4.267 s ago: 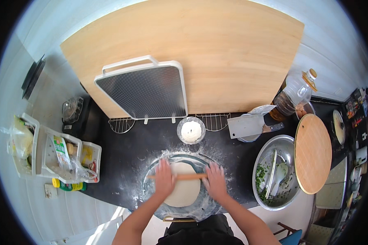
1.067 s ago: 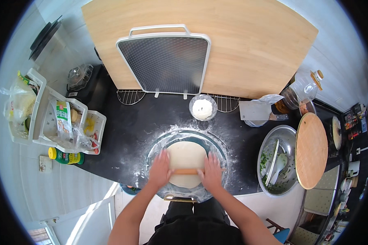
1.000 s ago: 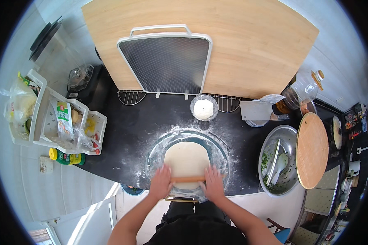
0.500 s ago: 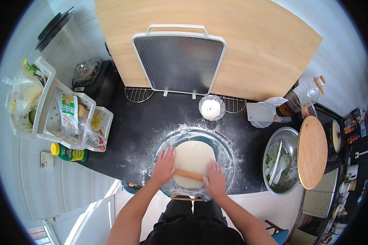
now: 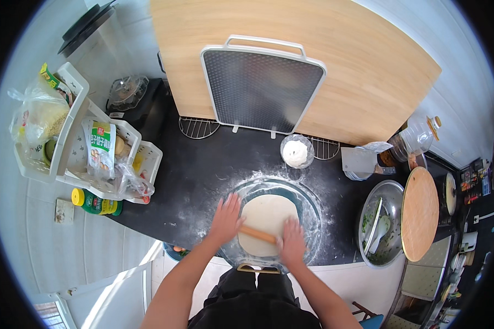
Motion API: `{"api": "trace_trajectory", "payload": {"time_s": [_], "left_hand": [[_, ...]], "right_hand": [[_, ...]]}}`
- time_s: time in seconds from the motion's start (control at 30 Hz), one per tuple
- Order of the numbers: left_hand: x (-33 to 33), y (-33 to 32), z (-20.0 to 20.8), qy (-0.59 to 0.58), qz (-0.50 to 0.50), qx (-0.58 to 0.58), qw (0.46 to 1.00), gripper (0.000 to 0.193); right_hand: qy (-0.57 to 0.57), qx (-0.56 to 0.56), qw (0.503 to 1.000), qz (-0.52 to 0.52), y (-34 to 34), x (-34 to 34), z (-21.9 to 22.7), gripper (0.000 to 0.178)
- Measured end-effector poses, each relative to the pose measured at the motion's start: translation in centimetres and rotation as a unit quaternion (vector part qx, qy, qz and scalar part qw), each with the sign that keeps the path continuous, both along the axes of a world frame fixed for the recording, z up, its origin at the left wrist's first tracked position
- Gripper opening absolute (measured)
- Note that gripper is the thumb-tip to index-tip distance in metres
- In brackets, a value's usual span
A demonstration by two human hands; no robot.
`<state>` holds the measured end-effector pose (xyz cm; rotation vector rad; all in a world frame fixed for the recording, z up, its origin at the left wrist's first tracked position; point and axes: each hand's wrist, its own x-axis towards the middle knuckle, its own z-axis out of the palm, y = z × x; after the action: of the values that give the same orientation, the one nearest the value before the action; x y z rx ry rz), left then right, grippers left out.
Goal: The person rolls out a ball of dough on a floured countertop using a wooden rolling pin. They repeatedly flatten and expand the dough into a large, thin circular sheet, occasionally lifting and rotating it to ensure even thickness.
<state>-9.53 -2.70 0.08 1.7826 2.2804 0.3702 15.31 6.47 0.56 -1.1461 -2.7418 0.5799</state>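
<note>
Rolling pin (image 5: 259, 234), one: I see it spanning left hand (image 5: 225, 219) to right hand (image 5: 292, 242), both nearly flat, palms over its ends, likely for even pressure on dough (image 5: 270, 211) between.

The hands (image 5: 225, 220) (image 5: 292, 242) cover both ends of the rolling pin (image 5: 259, 234), and the top edge crops the wooden board (image 5: 368, 82)

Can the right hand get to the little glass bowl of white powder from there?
Probably yes: nothing tall seems to stand on the black counter between the right hand and the glass bowl. That hand would likely just have to leave the rolling pin first.
</note>
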Motion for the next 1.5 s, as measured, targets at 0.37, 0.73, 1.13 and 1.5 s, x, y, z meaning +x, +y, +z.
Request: {"api": "trace_trajectory", "payload": {"time_s": [0.37, 0.73, 1.13, 1.5], "left_hand": [[7.2, -6.0, 0.7, -0.074, 0.150, -0.075, 0.983, 0.072], [4.4, -7.7, 0.1, -0.027, 0.112, 0.000, 0.993, 0.049], [5.9, -7.7, 0.3, -0.076, 0.143, 0.100, 0.982, 0.040], [6.6, -9.2, 2.8, -0.052, 0.126, 0.113, 0.984, 0.037]], "right_hand": [[-0.020, -0.015, 0.976, 0.215, 2.9, -0.7, -0.1, 0.069], [0.223, 0.042, 0.964, 0.137, 11.0, -11.4, 0.6, 0.051], [0.105, 0.078, 0.976, 0.173, 16.9, -9.4, 2.3, 0.013], [0.123, -0.059, 0.989, 0.062, 21.0, -12.7, -3.5, 0.027]]}}
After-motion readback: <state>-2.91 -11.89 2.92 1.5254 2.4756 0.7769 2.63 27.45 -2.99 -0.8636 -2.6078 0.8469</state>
